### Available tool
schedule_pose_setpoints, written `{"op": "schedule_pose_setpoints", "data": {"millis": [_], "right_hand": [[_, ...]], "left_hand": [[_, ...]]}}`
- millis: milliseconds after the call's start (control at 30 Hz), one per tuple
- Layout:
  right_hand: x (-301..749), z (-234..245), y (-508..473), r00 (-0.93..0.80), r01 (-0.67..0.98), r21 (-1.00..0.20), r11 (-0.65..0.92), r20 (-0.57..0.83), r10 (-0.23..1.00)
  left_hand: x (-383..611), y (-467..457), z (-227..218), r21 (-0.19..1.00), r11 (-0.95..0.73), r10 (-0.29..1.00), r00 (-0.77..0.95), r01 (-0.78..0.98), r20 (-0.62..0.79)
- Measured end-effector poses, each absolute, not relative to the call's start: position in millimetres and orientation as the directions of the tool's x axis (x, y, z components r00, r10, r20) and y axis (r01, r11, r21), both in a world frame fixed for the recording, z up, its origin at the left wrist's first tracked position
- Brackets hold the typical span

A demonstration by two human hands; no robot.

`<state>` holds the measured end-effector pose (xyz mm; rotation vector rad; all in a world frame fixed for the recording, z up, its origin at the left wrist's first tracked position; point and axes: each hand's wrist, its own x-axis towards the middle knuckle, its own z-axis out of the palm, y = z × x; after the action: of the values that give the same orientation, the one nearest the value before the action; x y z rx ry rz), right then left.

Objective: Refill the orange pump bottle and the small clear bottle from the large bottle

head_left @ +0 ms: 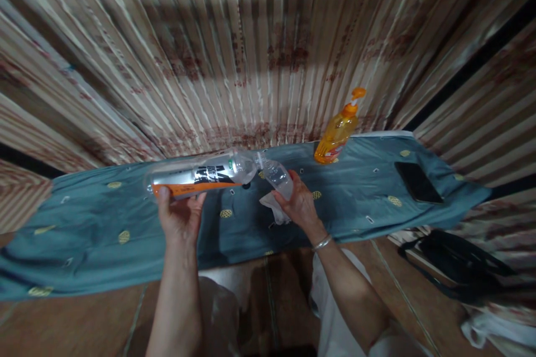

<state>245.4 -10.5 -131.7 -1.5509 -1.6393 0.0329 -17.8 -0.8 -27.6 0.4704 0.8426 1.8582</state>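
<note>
My left hand is closed around the base end of a large clear plastic bottle with a silver, black and orange label. The bottle lies almost level above the cloth, its neck pointing right. In my right hand is a small clear plastic bottle, tilted, its mouth against the large bottle's neck. Whether liquid passes between the two I cannot tell. Just below the small bottle, a crumpled white tissue rests on the cloth. A dark round cap-like thing shows under the large bottle's neck.
A teal cloth with pineapple prints covers the low table. Towards the back right stands an orange pump bottle. A black phone lies at the right. Curtains hang behind, and a black bag sits low on the right.
</note>
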Motion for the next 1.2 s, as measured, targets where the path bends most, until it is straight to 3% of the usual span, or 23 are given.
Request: {"op": "schedule_pose_setpoints", "data": {"millis": [567, 1200], "right_hand": [[252.4, -129.1, -11.8, 0.101, 0.753, -0.596, 0.28, 0.525, 0.845], [253.5, -132.0, -10.2, 0.094, 0.771, -0.57, 0.282, 0.54, 0.836]], "left_hand": [[-11.4, -0.7, -27.6, 0.705, -0.245, 0.893, -0.438, -0.666, -0.104], [-19.1, 11.2, -11.3, 0.699, -0.151, 0.92, -0.357, -0.699, -0.159]]}}
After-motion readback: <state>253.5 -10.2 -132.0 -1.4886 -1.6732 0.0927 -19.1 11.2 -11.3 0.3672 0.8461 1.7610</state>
